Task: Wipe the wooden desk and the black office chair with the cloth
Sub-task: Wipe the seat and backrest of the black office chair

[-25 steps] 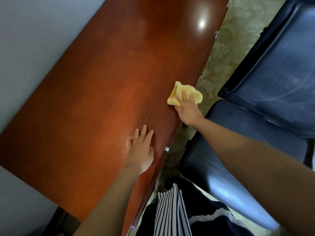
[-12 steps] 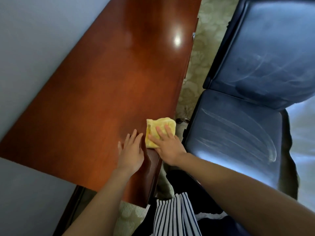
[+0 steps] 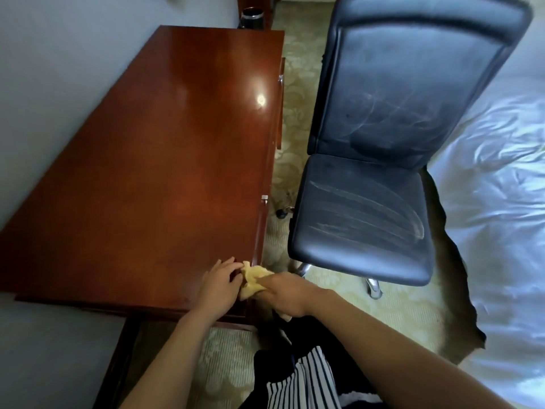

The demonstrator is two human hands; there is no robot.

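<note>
The right hand curls around the yellow cloth at the near right corner of the wooden desk. The left hand bends its fingers against the cloth's edge, and I cannot tell if it pinches. The black office chair stands right of the desk, closer to the right hand. No words show anywhere.

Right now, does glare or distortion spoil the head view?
Head view: a small bright glare spot on the wooden desk; white bedding at right is washed out; the wide-angle lens bends the desk edges; the black office chair reads clearly.
</note>
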